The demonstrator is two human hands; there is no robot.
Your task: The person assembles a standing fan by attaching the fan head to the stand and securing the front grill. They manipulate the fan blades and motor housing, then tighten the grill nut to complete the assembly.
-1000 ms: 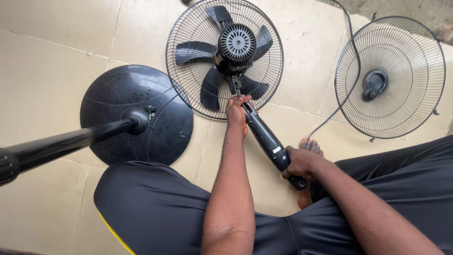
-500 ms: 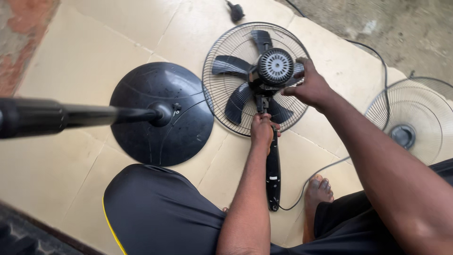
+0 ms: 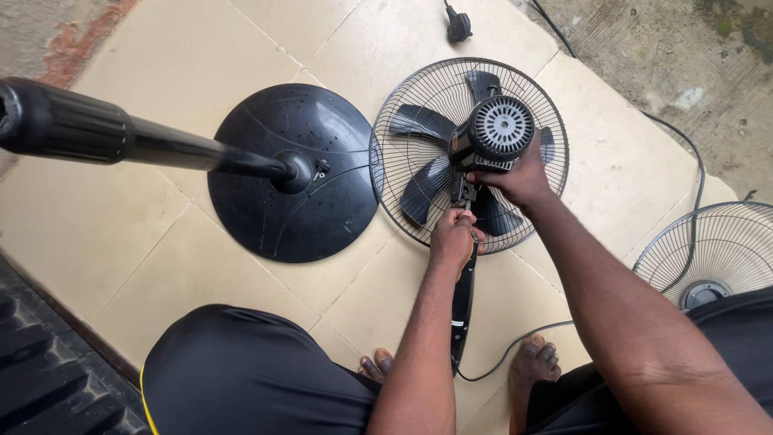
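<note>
One fan motor (image 3: 497,129) gripped by two hands
The left hand (image 3: 452,239) is closed around the neck (image 3: 462,302); the motor is clasped by the right hand (image 3: 519,179); five blades (image 3: 419,122) are counted.

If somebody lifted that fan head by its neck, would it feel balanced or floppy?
Probably top-heavy: the motor housing and blades sit at one end of the slim neck, which may be why the right hand steadies the motor while the left hand grips the neck. The wire grille looks thin and could bend. The trailing cord would dangle.
</note>
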